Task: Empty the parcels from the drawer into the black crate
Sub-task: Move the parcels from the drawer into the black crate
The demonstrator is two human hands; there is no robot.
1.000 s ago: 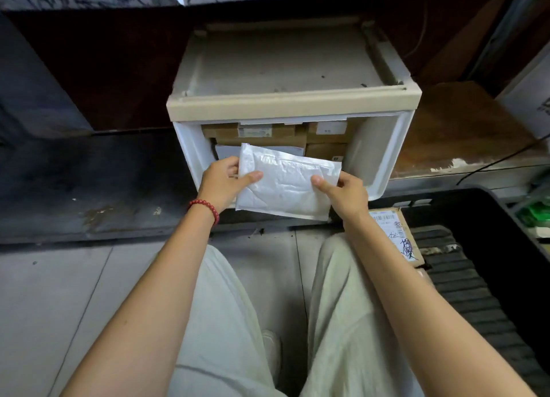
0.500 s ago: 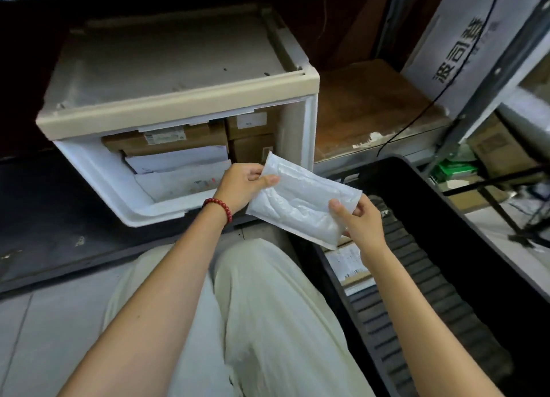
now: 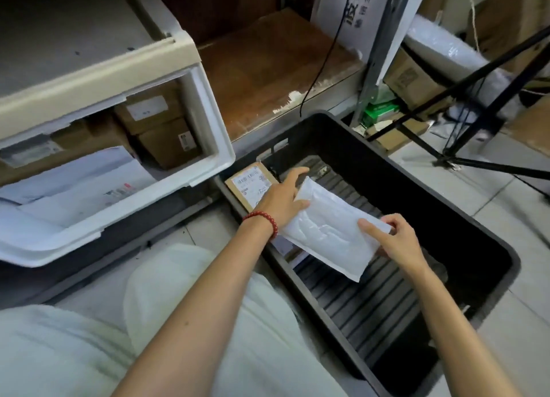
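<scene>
A white padded envelope (image 3: 330,228) hangs over the black crate (image 3: 464,218), held at both ends. My left hand (image 3: 282,199) grips its far end with the thumb on top. At the near end my right hand (image 3: 395,242) pinches the edge. In the crate's far left corner lies a brown parcel (image 3: 248,184) with a white label. The white drawer (image 3: 208,111) stands pulled out at the left. It holds brown boxes (image 3: 166,138) and white mailers (image 3: 77,188).
A wooden shelf (image 3: 276,69) runs behind the crate, with a black cable across it. Black tripod legs (image 3: 476,105) and cardboard boxes (image 3: 407,75) crowd the right. My knees in pale trousers (image 3: 184,307) sit between drawer and crate on the tiled floor.
Both hands have carried the white envelope from the drawer's front rightwards to above the crate. The view has swung right and down with it.
</scene>
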